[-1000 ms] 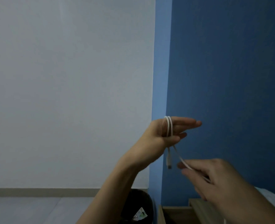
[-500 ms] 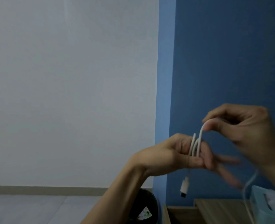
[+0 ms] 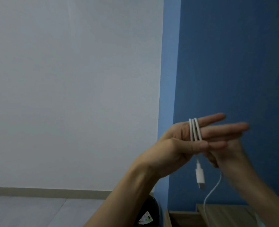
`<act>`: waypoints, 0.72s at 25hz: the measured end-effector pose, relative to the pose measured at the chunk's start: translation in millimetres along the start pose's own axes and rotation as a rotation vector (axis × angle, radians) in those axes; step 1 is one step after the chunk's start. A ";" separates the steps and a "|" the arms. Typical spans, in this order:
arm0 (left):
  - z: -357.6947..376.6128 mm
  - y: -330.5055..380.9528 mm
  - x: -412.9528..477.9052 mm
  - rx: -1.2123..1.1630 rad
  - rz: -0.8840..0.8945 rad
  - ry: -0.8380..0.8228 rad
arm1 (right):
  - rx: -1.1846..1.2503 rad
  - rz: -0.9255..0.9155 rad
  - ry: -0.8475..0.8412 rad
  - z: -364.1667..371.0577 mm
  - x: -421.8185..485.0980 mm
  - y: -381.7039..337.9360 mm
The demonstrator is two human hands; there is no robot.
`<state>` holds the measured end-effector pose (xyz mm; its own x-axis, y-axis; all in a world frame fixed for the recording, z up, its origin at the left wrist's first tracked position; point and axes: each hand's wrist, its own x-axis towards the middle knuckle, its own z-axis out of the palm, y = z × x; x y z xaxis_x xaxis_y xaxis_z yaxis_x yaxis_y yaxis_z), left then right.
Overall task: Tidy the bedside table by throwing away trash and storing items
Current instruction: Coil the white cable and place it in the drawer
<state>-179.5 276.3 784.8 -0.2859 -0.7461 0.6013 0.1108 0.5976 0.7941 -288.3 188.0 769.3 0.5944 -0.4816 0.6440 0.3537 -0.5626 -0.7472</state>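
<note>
A pale grey wall (image 3: 70,79) stood left of the left hand (image 3: 176,141), a dark blue wall (image 3: 233,54) behind it. Below lay beige skirting (image 3: 37,191), grey floor (image 3: 29,212) and a wooden bedside table (image 3: 230,215).

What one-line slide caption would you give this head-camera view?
Left hand, thumb pinning three loops of white charging cable around its straight fingers; right hand blurred behind it.

A white cable (image 3: 194,130) is seen at 4 o'clock, its plug (image 3: 200,176) white as well. A pale grey-white wall (image 3: 70,79) is shown at 10 o'clock, a deep blue wall (image 3: 233,54) at 2 o'clock, and a lighter blue strip (image 3: 169,63) between them. Light brown wood grain is shown on the desk (image 3: 230,215) at 5 o'clock. A black bin (image 3: 153,208) is seen at 6 o'clock, and a beige skirting (image 3: 37,191) and grey floor (image 3: 29,212) at 8 o'clock.
</note>
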 end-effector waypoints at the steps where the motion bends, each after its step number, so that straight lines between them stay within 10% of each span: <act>1: -3.0 1.5 0.6 0.013 -0.001 0.053 | -0.136 -0.060 -0.011 6.3 -7.0 0.4; 11: -27.0 -0.7 -7.2 0.648 -0.201 0.090 | -1.038 -0.569 -0.105 -21.4 -7.5 -29.4; 18: -16.7 2.6 -9.0 0.311 -0.124 -0.094 | -0.453 -0.517 0.095 -21.9 18.9 -33.5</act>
<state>-160.8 279.6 783.0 -0.3672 -0.7971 0.4794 -0.2220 0.5756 0.7870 -304.7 183.0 810.1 0.3576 -0.1214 0.9259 0.2260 -0.9508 -0.2119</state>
